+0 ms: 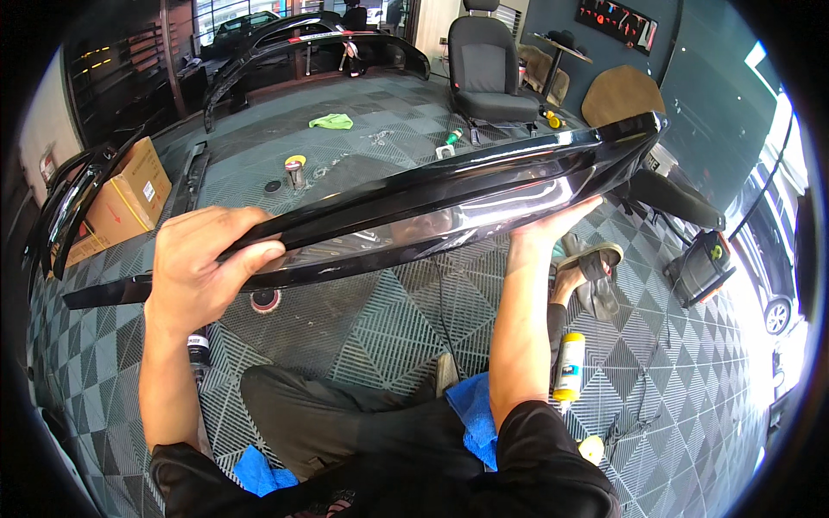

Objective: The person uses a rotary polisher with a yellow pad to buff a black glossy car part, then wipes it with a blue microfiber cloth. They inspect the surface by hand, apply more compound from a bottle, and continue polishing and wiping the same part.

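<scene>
Car seat (488, 69), cardboard box (129, 194) (left), green cloth (332, 121).

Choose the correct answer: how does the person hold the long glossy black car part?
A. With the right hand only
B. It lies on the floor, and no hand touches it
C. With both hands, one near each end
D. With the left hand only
C: the left hand wraps over the black car part near its left end, while the right hand supports it from below nearer the right end, above the tiled floor.
</scene>
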The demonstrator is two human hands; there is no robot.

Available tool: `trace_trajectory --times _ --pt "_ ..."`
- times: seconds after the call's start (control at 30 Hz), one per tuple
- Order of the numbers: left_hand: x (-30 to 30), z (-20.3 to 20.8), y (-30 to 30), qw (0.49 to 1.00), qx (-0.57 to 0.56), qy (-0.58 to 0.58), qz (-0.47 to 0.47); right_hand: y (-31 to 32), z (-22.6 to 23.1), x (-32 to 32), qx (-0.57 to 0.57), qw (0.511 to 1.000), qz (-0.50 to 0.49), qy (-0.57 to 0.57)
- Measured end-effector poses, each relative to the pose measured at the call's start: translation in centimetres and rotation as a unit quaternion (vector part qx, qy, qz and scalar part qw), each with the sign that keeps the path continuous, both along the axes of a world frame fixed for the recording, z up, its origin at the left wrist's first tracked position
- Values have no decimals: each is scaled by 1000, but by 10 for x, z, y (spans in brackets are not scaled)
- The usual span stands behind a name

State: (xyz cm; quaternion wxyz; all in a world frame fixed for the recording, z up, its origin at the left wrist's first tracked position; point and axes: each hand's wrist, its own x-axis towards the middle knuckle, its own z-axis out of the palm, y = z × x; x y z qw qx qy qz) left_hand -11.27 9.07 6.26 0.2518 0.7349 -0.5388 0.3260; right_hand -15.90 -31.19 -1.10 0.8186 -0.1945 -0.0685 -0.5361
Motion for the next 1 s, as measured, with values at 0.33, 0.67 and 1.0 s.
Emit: trace_trajectory --times 0.33,0.67,1.0 --pt "-5 1 15 999 -2 43 28 25 8 -29 24 999 -31 5" --pt "-2 -1 21 998 -24 44 27 25 -10 -42 20 999 -7 -28" --pt "3 -3 26 997 -27 66 42 70 23 -52 106 984 -131 65"
